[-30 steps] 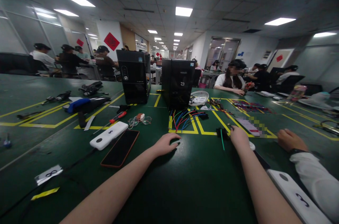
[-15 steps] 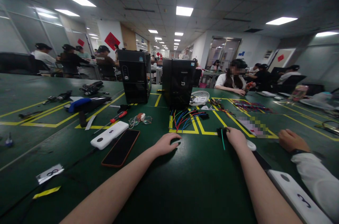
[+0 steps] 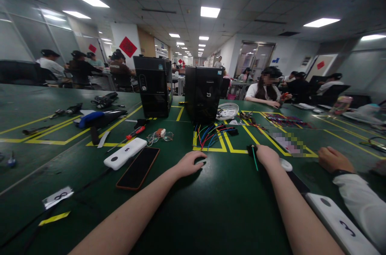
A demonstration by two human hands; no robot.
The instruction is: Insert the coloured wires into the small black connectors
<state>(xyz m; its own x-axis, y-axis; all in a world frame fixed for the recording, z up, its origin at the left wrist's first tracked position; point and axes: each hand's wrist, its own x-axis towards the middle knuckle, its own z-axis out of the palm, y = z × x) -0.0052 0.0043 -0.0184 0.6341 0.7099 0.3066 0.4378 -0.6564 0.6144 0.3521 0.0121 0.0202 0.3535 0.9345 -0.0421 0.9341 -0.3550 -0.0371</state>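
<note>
My left hand (image 3: pixel 191 163) rests on the green table, its thumb and fingers apart in a loose curve with nothing between them. Just beyond it lies a fan of red, blue and green wires (image 3: pixel 208 136). My right hand (image 3: pixel 267 157) is closed, fingers drawn together beside a small black bundle (image 3: pixel 251 150). A thin green strip (image 3: pixel 256 160) hangs over the table at that bundle. The fingertips are partly hidden, and what they hold cannot be made out. A white round object (image 3: pixel 286 165) shows behind my right wrist.
Two black computer towers (image 3: pixel 153 86) stand ahead. Left lie a phone (image 3: pixel 138 168), a white power bank marked 8 (image 3: pixel 125 154), a screwdriver (image 3: pixel 135 133) and glasses (image 3: pixel 159 137). A neighbour's hand (image 3: pixel 334 160) and another power bank (image 3: pixel 337 221) are on the right.
My right hand has moved a little left, up against the black bundle, and the green strip's lower end has shifted slightly right. My left hand stays where it was.
</note>
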